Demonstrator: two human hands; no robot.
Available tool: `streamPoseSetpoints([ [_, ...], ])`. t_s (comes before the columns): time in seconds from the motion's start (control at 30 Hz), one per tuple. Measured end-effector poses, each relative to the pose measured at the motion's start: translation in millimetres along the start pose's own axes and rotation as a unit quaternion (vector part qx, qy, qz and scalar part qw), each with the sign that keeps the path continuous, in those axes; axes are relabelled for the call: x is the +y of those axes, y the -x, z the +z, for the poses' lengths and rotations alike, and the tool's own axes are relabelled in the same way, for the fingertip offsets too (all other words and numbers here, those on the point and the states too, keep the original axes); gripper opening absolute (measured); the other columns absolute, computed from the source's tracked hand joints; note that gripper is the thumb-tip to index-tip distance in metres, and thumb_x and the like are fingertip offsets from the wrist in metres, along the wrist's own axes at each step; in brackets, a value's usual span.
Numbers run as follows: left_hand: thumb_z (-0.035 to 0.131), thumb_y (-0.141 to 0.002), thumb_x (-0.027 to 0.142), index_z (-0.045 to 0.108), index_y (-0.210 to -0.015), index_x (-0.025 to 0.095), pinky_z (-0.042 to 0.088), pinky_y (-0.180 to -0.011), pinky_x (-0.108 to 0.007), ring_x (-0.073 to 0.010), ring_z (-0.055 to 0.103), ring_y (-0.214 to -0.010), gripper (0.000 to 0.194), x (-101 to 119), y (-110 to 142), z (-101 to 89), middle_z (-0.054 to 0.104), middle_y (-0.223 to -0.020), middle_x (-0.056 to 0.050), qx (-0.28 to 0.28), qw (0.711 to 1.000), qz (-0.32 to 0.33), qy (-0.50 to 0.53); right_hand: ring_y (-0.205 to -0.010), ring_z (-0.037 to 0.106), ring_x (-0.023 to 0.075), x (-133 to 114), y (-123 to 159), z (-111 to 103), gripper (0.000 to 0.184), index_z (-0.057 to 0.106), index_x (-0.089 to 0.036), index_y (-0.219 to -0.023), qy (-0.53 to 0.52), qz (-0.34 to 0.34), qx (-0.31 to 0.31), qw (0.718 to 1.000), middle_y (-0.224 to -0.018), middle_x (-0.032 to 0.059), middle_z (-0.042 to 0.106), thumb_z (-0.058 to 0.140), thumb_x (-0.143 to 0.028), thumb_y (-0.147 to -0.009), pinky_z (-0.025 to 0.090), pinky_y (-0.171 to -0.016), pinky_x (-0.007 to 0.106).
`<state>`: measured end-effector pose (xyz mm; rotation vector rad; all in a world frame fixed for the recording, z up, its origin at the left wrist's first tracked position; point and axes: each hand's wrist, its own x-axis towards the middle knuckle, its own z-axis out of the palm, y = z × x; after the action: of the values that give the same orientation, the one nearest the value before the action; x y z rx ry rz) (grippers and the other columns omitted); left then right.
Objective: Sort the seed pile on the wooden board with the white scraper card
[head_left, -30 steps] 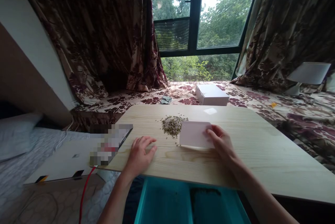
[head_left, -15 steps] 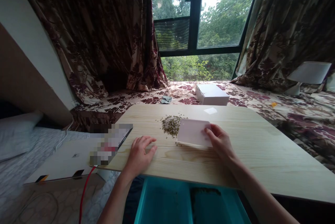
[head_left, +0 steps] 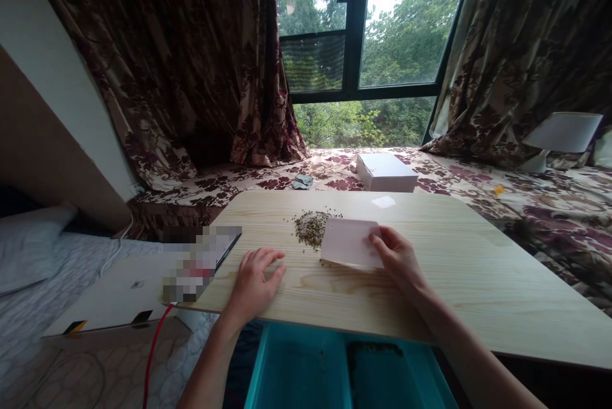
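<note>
My right hand (head_left: pixel 399 259) grips a pale, thin, flat plastic scraper (head_left: pixel 350 243) by its right end, thumb on top. The sheet is tilted, its left edge beside a spread pile of small greenish-brown seeds or beans (head_left: pixel 310 229); part of the pile may be hidden behind it. A few loose grains lie near its lower left corner. My left hand (head_left: pixel 258 281) rests on the wooden table (head_left: pixel 454 269) left of the pile, fingers slightly bent and apart, holding nothing.
Below the table's front edge is a turquoise two-compartment bin (head_left: pixel 301 364), with dark matter in its right compartment. A pixelated object (head_left: pixel 191 269) with a red cable (head_left: pixel 155 345) lies at left. A white box (head_left: pixel 387 172) stands behind the table, and a lamp (head_left: pixel 564 132) at far right.
My right hand and the scraper have shifted slightly left, toward the pile. My left hand stays in place.
</note>
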<state>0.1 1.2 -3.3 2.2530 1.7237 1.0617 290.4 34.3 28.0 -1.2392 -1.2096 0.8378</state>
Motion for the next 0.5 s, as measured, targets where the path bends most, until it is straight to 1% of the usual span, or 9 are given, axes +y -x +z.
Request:
streamPoseSetpoints([
  [0.13, 0.053, -0.081, 0.032, 0.064, -0.1, 0.025, 0.04, -0.097, -0.043, -0.0219, 0.057, -0.102, 0.023, 1.1, -0.1, -0.6, 0.066, -0.103, -0.003, -0.003, 1.0, -0.001, 0.0, -0.074, 0.065, 0.0201, -0.5, 1.3, -0.3, 0.033, 0.062, -0.018, -0.086, 0.0, 0.0, -0.002, 1.0, -0.081, 0.0062, 0.07, 0.063, -0.045, -0.067, 0.053, -0.061, 0.03],
  [0.3, 0.053, -0.081, 0.031, 0.064, -0.099, 0.025, 0.04, -0.096, -0.042, -0.0219, 0.057, -0.101, 0.022, 1.2, 0.1, -0.5, 0.066, -0.102, -0.003, 0.0, 1.0, 0.0, 0.003, -0.073, 0.064, 0.0192, 1.1, -0.9, 2.8, 0.033, 0.063, -0.018, -0.085, -0.011, 0.002, -0.039, 0.999, -0.081, 0.0062, 0.07, 0.064, -0.046, -0.068, 0.053, -0.06, 0.029],
  [0.4, 0.053, -0.081, 0.031, 0.064, -0.1, 0.025, 0.041, -0.096, -0.041, -0.0216, 0.057, -0.102, 0.023, 0.3, 0.3, 0.0, 0.066, -0.103, -0.003, 0.0, 1.0, 0.001, 0.001, -0.07, 0.063, 0.0174, 2.5, -5.3, 5.8, 0.03, 0.063, -0.018, -0.083, -0.024, 0.008, -0.06, 0.998, -0.078, 0.0049, 0.069, 0.065, -0.043, -0.068, 0.052, -0.06, 0.028],
  [0.5, 0.053, -0.081, 0.031, 0.064, -0.099, 0.024, 0.04, -0.097, -0.041, -0.022, 0.056, -0.103, 0.023, 0.0, 0.2, 0.2, 0.066, -0.103, -0.003, -0.001, 1.0, 0.0, -0.001, -0.07, 0.062, 0.0155, 2.0, -9.5, 9.2, 0.026, 0.063, -0.017, -0.083, -0.04, 0.019, -0.093, 0.995, -0.077, 0.0033, 0.068, 0.066, -0.039, -0.067, 0.051, -0.06, 0.027],
])
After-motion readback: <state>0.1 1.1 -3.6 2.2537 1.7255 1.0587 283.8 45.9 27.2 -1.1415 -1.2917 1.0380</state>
